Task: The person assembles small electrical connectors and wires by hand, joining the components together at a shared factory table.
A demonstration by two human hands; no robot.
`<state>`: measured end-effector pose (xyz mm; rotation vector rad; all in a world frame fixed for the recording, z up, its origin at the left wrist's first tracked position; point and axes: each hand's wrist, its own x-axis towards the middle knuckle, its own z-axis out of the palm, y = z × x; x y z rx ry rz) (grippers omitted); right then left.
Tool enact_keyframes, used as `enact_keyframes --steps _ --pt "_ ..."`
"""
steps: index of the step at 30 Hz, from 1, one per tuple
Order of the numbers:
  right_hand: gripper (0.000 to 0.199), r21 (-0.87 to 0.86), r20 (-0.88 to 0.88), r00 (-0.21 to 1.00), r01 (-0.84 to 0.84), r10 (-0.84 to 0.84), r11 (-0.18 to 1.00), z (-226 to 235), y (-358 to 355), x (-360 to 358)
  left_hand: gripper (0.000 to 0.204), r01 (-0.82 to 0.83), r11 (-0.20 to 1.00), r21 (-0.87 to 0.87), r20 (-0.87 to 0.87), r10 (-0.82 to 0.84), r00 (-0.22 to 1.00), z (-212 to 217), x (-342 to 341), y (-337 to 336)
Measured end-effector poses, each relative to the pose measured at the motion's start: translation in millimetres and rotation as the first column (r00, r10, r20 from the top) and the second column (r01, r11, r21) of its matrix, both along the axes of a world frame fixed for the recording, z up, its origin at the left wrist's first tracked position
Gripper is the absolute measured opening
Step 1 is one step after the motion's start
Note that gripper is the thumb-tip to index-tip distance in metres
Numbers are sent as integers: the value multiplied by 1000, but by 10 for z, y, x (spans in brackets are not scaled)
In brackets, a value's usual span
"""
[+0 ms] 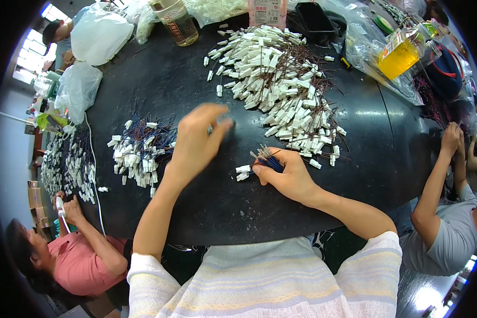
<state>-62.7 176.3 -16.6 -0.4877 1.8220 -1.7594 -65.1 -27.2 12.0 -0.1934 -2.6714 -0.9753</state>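
My right hand point(294, 177) is closed round a bundle of dark blue wires point(273, 162), whose bare tips stick up past the fingers. Two white connectors point(243, 172) lie at the left of its fingertips; whether they belong to the held wires I cannot tell. Over the middle of the table, my left hand point(199, 138) is slightly blurred, with thumb and forefinger apart and nothing visible between them. It is between a small pile of white connectors with blue wires point(138, 156) on the left and a large heap of white connectors with brown wires point(281, 79) at the far right.
A bottle point(177, 24), a pink container point(266, 13) and a black tray point(314, 21) stand along the far edge of the black table point(222, 212). Plastic bags point(100, 34) and a yellow bottle point(400, 55) flank them. People point(85, 254) work on both sides.
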Motion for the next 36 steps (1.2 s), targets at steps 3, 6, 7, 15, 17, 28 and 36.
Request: enact_keyframes --steps 3,6,7,15,17,28,36 --pt "12 -57 42 998 -40 42 998 11 -17 -4 21 -262 933 -246 -160 228 960 -242 -428 -119" --pt "12 -101 127 989 -62 75 993 43 -1 -33 19 -341 893 -293 -185 296 937 -431 -605 -254" --pt "10 -109 154 984 -70 86 992 20 5 -45 15 -321 903 -286 -181 279 943 -433 -580 -270" --pt "6 -61 143 988 -59 67 996 40 55 -76 14 -206 877 433 259 98 961 -94 458 174" --pt "5 -72 51 999 -14 18 997 -4 20 -45 15 -141 895 423 151 84 985 -217 595 235" --pt "7 14 160 985 -69 66 998 141 -13 -53 13 -73 925 374 95 40 995 -180 701 249" --pt "9 37 198 977 -90 81 995 171 -3 -64 13 -54 928 368 85 25 996 -174 696 265"
